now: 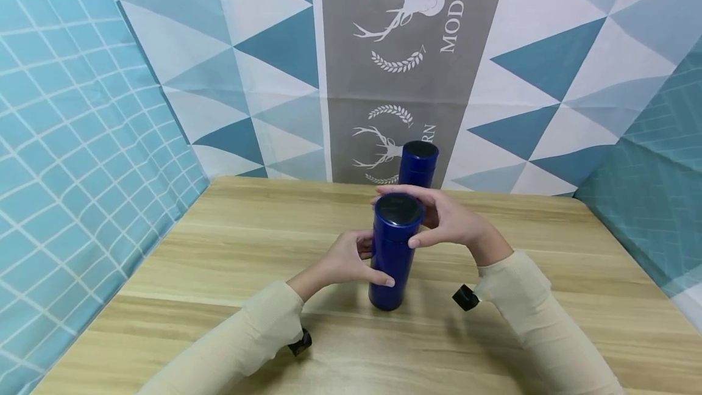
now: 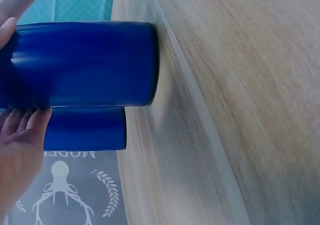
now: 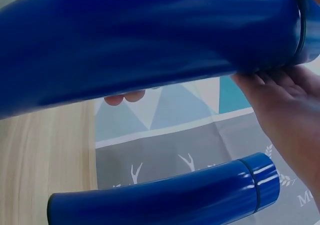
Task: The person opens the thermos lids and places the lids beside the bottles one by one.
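A dark blue thermos bottle [image 1: 390, 264] with a black-topped lid stands upright between both hands, its base close over the wooden table. My left hand [image 1: 347, 259] holds its body from the left, the thumb lying across the front. Higher up, my right hand [image 1: 451, 219] grips it around the lid joint from the right, with fingers reaching behind. In the left wrist view the bottle's lower body [image 2: 90, 65] shows large. Behind it stands a second blue thermos [image 1: 418, 166], partly hidden in the head view; its lid seam appears in the right wrist view, apart from both hands.
The wooden table [image 1: 263, 224] reaches back to a wall cloth of triangles and a grey deer-print strip [image 1: 351, 78]. Blue tiled-pattern cloth [image 1: 66, 139] hangs along the left side, teal cloth [image 1: 647, 194] along the right.
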A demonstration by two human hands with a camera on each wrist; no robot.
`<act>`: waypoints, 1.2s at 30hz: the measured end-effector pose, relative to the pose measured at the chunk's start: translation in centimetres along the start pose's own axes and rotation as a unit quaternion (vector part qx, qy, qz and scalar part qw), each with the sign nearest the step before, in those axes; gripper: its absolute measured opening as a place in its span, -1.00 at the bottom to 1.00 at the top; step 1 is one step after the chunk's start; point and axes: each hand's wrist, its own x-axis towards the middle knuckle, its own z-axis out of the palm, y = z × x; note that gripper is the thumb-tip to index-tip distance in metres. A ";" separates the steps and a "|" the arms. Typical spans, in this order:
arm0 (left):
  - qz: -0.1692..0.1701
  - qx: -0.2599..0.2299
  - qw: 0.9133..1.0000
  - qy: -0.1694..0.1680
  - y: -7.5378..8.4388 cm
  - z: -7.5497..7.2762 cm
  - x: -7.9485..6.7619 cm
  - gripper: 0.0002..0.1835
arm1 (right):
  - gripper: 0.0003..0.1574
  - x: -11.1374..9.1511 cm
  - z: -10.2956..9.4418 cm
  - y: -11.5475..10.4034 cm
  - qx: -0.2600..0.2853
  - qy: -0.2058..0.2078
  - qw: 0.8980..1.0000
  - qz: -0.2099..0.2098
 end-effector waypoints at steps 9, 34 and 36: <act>0.005 0.006 1.000 0.000 -0.1 -0.1 -0.2 -0.30 | -0.01 -0.5 2.0 -1.6 -0.094 0.115 0.989 0.023; -0.003 0.011 1.000 0.003 -0.1 -0.4 -0.1 -0.27 | -0.18 -0.6 4.9 -2.6 -0.132 0.255 0.953 0.097; -0.003 0.010 1.000 0.001 -0.2 -0.4 -0.1 -0.27 | -0.18 -0.7 4.8 -2.5 -0.130 0.250 0.955 0.096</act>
